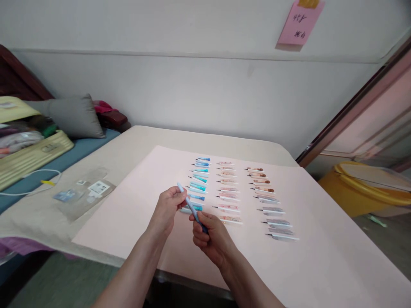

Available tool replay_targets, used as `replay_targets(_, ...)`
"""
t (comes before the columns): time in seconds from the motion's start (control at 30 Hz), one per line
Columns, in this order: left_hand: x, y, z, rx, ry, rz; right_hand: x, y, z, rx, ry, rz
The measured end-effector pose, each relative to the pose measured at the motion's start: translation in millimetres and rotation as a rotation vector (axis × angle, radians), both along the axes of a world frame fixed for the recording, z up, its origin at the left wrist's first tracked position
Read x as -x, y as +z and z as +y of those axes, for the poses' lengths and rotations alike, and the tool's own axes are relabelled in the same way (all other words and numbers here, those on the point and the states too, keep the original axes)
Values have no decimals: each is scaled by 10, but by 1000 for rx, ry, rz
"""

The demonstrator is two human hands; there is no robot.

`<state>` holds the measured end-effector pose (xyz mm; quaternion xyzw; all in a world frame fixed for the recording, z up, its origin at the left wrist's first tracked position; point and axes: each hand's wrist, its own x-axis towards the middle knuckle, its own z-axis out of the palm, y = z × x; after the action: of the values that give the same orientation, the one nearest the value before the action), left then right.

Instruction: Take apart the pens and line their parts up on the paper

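Both my hands hold one thin light-blue pen (190,206) above a pale pink sheet (135,201). My left hand (168,208) pinches its upper end with fingertips. My right hand (212,237) is curled around its lower, darker end. Just beyond the pen lie three columns of similar small pens: a blue column (198,182), a pink patterned column (227,190) and a brown and grey column (269,203). Each one lies crosswise in a neat row.
The pink sheet covers a beige table (141,137). Clear plastic packets with small labels (86,190) lie at its left. A grey pillow (70,115) and yellow case (28,154) sit on a bed further left. A yellow bin (362,188) stands at the right.
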<state>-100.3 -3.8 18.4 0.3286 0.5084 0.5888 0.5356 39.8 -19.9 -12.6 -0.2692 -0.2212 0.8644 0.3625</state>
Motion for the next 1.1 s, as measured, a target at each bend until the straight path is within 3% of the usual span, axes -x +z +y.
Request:
replay_targets(0.33, 15, -43, 18, 8, -31, -1, 6, -28, -11, -6, -40, -33)
replay_targets(0.53, 114, -4, 51, 12, 117, -8, -7, -52, -38, -163, -149, -387)
replay_targets(0.77, 180, -25, 84, 3, 189, 23, 1, -6, -29, -313, -83, -478)
replay_targets(0.93, 207, -31, 92, 20, 189, -23, 19, -43, -47, -564, -209, -560)
replay_targets(1.03, 205, -11, 80, 41, 120, -78, -22, 13, -63, -711, -196, -547)
replay_targets(1.1, 182, -2, 65, 53, 43, -131, -55, 77, -72, -725, -146, -434)
